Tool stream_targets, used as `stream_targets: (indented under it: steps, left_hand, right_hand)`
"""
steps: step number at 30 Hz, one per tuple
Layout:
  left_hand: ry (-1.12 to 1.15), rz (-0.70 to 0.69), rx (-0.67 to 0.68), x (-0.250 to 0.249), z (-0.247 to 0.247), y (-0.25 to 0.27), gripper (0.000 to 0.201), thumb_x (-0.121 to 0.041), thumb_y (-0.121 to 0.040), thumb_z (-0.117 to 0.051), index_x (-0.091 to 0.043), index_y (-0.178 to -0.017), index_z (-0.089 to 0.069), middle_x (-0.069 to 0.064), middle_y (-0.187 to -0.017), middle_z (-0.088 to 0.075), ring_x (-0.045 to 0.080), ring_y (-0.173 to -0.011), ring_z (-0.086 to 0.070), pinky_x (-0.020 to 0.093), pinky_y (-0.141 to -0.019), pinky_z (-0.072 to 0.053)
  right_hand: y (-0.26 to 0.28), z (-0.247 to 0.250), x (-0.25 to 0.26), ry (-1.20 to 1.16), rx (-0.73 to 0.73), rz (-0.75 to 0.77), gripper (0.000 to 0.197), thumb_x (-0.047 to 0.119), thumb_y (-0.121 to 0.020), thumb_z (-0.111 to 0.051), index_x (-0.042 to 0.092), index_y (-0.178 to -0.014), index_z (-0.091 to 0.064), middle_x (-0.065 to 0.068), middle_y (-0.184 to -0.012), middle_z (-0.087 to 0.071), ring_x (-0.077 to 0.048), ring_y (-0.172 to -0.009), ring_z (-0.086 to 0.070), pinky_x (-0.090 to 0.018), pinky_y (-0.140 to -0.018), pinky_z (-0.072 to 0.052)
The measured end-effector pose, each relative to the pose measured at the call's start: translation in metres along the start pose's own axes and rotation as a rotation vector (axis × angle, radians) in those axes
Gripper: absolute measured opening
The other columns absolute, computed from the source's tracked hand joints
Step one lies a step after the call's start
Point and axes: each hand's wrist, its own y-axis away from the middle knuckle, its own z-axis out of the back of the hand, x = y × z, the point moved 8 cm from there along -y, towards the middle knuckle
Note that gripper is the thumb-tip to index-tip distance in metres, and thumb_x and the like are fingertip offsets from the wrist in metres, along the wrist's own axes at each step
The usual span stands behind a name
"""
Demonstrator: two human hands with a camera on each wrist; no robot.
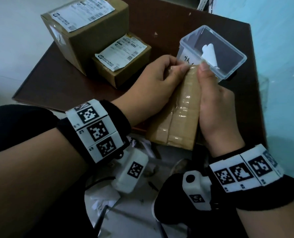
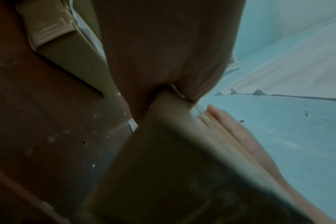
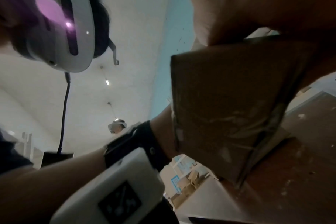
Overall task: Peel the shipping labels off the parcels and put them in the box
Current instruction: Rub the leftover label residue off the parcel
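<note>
A taped brown parcel [image 1: 180, 114] is held up between both hands over the near table edge; no label shows on the face turned to me. My left hand [image 1: 177, 67] grips its upper left corner, fingertips pinched at the top edge. My right hand [image 1: 204, 73] holds the right side with the thumb on the top end. The left wrist view shows the parcel [image 2: 163, 151] under my palm. In the right wrist view the parcel [image 3: 230, 98] fills the centre. Just behind stands a clear plastic box [image 1: 235, 48] with a white peeled label [image 1: 209, 54] inside.
A large parcel [image 1: 94, 40] and a small parcel [image 1: 125, 73], each with a white shipping label on top, stand at the back left of the dark brown table [image 1: 160, 23]. A teal wall [image 1: 283, 66] runs along the right. Paper scraps lie on the floor below.
</note>
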Motion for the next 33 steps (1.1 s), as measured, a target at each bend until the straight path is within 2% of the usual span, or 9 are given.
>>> stream_targets:
  steps: [3,7,13,18,21,24,26,28,33]
  left_hand:
    - [-0.064,0.002,0.059,0.002,-0.003,0.005,0.012,-0.029,-0.109,-0.054,-0.027,-0.121,-0.057,-0.014,-0.104,-0.063,-0.005,-0.090,-0.060,0.016,-0.079,-0.047]
    - [-0.146,0.039,-0.068,0.007,0.008,0.005,0.015,-0.031,-0.111,-0.048,-0.024,-0.116,-0.060,-0.015,-0.097,-0.060,-0.005,-0.087,-0.055,0.017,-0.073,-0.041]
    - [-0.195,0.128,-0.110,0.018,0.009,0.000,0.031,-0.045,-0.110,-0.045,-0.019,-0.105,-0.061,-0.008,-0.085,-0.056,0.003,-0.075,-0.052,0.026,-0.066,-0.039]
    - [-0.219,0.046,-0.037,0.011,-0.001,0.000,0.020,-0.042,-0.109,-0.048,-0.026,-0.113,-0.059,-0.012,-0.091,-0.059,-0.008,-0.078,-0.056,0.010,-0.065,-0.044]
    - [-0.246,0.030,0.067,0.013,-0.010,0.003,0.013,-0.035,-0.110,-0.049,-0.031,-0.121,-0.054,-0.016,-0.096,-0.059,-0.017,-0.080,-0.055,0.004,-0.066,-0.042]
    - [-0.268,0.027,0.013,0.016,-0.002,0.003,0.013,-0.036,-0.110,-0.048,-0.029,-0.118,-0.056,-0.015,-0.094,-0.059,-0.016,-0.079,-0.054,0.006,-0.064,-0.041]
    - [-0.269,0.046,-0.050,0.017,0.006,0.001,0.019,-0.039,-0.111,-0.046,-0.024,-0.114,-0.058,-0.011,-0.088,-0.059,-0.017,-0.074,-0.053,0.007,-0.059,-0.041]
    - [-0.260,0.060,-0.101,0.017,0.011,-0.001,0.026,-0.043,-0.110,-0.046,-0.021,-0.107,-0.059,-0.009,-0.082,-0.058,-0.015,-0.066,-0.052,0.007,-0.053,-0.040]
    - [-0.290,0.064,-0.009,0.014,0.004,-0.006,0.025,-0.046,-0.109,-0.046,-0.025,-0.107,-0.059,-0.011,-0.088,-0.058,-0.004,-0.074,-0.055,0.015,-0.062,-0.041]
  right_hand:
    - [-0.001,-0.003,-0.006,-0.011,0.016,-0.088,0.062,0.060,-0.103,-0.059,0.002,-0.100,-0.078,-0.012,-0.093,-0.080,-0.022,-0.081,-0.079,-0.027,-0.066,-0.061]
    - [0.004,-0.015,-0.010,0.049,0.006,-0.056,0.074,0.061,-0.104,-0.057,-0.012,-0.100,-0.070,-0.012,-0.077,-0.070,-0.023,-0.067,-0.065,-0.026,-0.059,-0.051]
    - [0.010,-0.019,-0.012,0.129,0.005,-0.064,0.063,0.067,-0.101,-0.059,0.019,-0.060,-0.056,-0.004,-0.063,-0.062,-0.018,-0.061,-0.062,-0.033,-0.062,-0.050]
    - [0.004,-0.008,-0.017,0.086,-0.005,-0.128,0.064,0.066,-0.099,-0.062,0.004,-0.091,-0.077,-0.002,-0.074,-0.077,-0.014,-0.070,-0.076,-0.031,-0.069,-0.061]
    - [0.002,-0.005,-0.021,0.008,0.006,-0.217,0.076,0.063,-0.100,-0.063,-0.009,-0.123,-0.069,-0.009,-0.098,-0.079,-0.026,-0.089,-0.078,-0.047,-0.092,-0.064]
    - [0.006,-0.012,-0.020,0.053,0.008,-0.184,0.072,0.064,-0.100,-0.062,-0.007,-0.101,-0.074,-0.017,-0.083,-0.077,-0.026,-0.073,-0.076,-0.042,-0.077,-0.062]
    - [0.010,-0.019,-0.016,0.098,0.010,-0.140,0.063,0.067,-0.100,-0.061,0.011,-0.070,-0.066,-0.008,-0.068,-0.066,-0.020,-0.065,-0.064,-0.038,-0.068,-0.052]
    - [0.013,-0.023,-0.014,0.129,0.014,-0.110,0.061,0.068,-0.099,-0.061,0.021,-0.061,-0.056,-0.004,-0.066,-0.061,-0.019,-0.064,-0.061,-0.038,-0.068,-0.050]
    - [0.009,-0.012,-0.016,0.089,0.003,-0.153,0.070,0.068,-0.097,-0.064,-0.001,-0.098,-0.076,-0.019,-0.084,-0.075,-0.035,-0.082,-0.076,-0.039,-0.073,-0.056]
